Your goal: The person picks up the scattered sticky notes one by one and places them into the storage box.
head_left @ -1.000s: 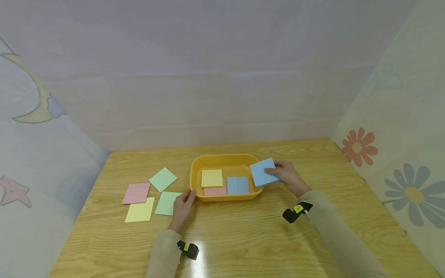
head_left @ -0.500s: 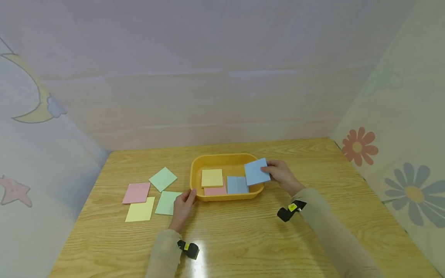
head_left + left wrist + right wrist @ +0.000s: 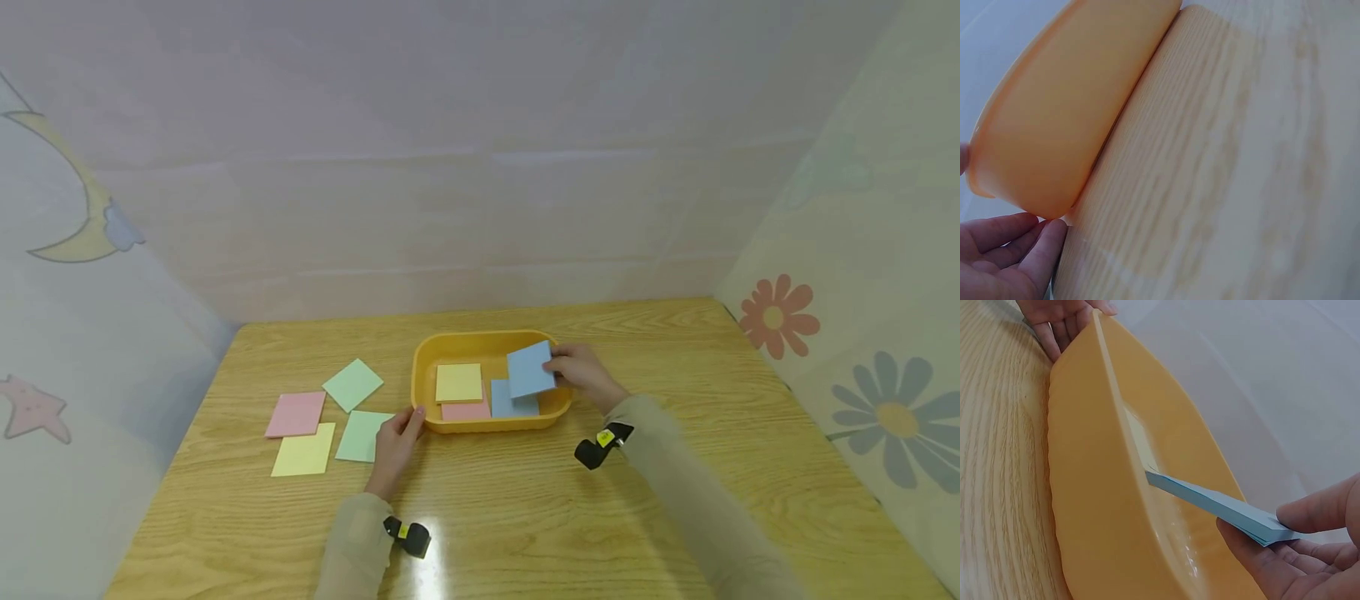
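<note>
My right hand (image 3: 588,373) pinches a blue sticky note pad (image 3: 528,371) by its right edge, thumb on top and fingers beneath. The pad is tilted above the right part of a yellow-orange plastic tray (image 3: 450,427). Below it, another blue pad (image 3: 510,404) lies in the tray, partly covered. A yellow pad (image 3: 458,382) overlaps a pink pad (image 3: 465,411) in the tray's left half. My left hand (image 3: 395,446) holds the tray's near left corner, thumb at the rim (image 3: 1102,322) and fingers (image 3: 1007,240) against the outer wall.
Left of the tray on the wooden table (image 3: 510,517) lie a green pad (image 3: 352,385), a second green pad (image 3: 360,435) partly behind my left hand, a pink pad (image 3: 296,414) and a yellow pad (image 3: 303,450) touching it. Printed cloth walls (image 3: 480,208) enclose the table.
My right hand has carried the blue pad leftward, from the tray's right rim to over the blue pad inside. The left hand stays at the tray's corner.
</note>
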Demonstrator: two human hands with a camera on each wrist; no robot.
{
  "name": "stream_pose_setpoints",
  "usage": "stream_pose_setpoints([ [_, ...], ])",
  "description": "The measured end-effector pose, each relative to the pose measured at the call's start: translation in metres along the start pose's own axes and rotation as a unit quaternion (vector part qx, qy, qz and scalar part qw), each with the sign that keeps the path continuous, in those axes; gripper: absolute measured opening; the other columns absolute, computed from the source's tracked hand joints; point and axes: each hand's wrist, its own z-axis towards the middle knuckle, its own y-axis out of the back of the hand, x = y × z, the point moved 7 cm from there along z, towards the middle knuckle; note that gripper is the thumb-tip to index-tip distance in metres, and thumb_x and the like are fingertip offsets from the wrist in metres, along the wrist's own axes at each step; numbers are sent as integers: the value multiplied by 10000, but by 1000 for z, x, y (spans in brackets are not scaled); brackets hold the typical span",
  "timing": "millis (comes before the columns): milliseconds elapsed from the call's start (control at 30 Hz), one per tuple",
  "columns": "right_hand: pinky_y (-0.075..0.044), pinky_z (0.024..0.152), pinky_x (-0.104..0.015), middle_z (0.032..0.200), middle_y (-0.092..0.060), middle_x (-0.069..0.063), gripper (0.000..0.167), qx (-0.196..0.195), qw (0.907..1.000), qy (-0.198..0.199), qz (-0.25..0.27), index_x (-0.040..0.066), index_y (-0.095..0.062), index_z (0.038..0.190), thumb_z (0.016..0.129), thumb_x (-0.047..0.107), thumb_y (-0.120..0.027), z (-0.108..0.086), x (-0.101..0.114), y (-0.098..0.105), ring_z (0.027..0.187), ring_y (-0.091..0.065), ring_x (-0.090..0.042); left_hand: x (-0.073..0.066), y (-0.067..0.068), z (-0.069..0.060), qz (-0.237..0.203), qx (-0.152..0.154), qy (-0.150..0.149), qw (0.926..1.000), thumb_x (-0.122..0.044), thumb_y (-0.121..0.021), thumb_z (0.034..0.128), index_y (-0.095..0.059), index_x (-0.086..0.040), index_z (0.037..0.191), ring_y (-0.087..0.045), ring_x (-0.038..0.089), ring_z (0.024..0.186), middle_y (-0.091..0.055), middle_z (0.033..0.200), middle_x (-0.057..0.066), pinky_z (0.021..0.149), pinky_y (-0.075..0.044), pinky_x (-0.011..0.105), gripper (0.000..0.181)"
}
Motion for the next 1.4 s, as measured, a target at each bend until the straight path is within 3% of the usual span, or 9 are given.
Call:
stream_pose_setpoints([
  [333,-511,731,-287,1174,-511,-279,402,8,10000,-62,2,-158,-424,1247,889,7,-502,9,0,-13,906,-563,-241,-4,0,-1,-21,-87,83,9999,-325,-508,936,-529,105,1202,-564,310,1055,-566,1155,248,848,-492,328,506],
  [600,-462,888,-421,1222,-474,-297,411,65,9998,-116,120,-159,-399,1269,896,-7,-479,15,-5,-25,1075,-516,-364,-4,-2,-2,-6,-81,124,9999,-313,-497,943,-517,116,1208,-559,315,1062,-559,1162,254,855,-488,336,504],
  [867,-493,818,-372,1195,-495,-298,369,25,9999,-121,4,-165,-438,1234,890,-35,-461,19,-11,-31,1031,-530,-334,-3,-2,-3,-105,18,175,9998,-340,-494,940,-483,127,1234,-545,319,1083,-533,1194,267,872,-477,342,552],
  [1000,-490,773,-349,1214,-485,-304,389,-120,9996,-38,-270,-161,-425,1253,882,-46,-445,19,-11,-29,1034,-523,-341,-18,-2,-9,-160,128,156,9997,-255,-481,957,-471,155,1226,-536,350,1084,-522,1188,296,883,-465,389,490],
  [1167,-455,634,-286,1208,-493,-302,445,-477,9953,132,-835,-157,-429,1253,814,-83,-440,20,-11,-23,921,-527,-303,-12,-2,-7,-44,60,223,9997,-314,-484,949,-481,125,1237,-540,328,1088,-529,1200,267,879,-472,369,525],
  [1233,-469,649,-303,1190,-507,-300,472,-614,9919,224,-1092,-154,-437,1246,779,-92,-437,18,-9,-21,931,-536,-317,-2,-1,-2,-51,12,308,9995,-381,-496,930,-485,95,1253,-538,300,1098,-530,1217,239,877,-475,342,575],
  [1400,-499,795,-388,1138,-549,-291,502,-733,9793,660,-1766,-150,-470,1217,721,-91,-423,11,0,-18,1059,-528,-379,0,-1,-1,7,-60,326,9995,-402,-493,926,-494,80,1253,-540,294,1096,-537,1213,228,879,-475,340,583],
])
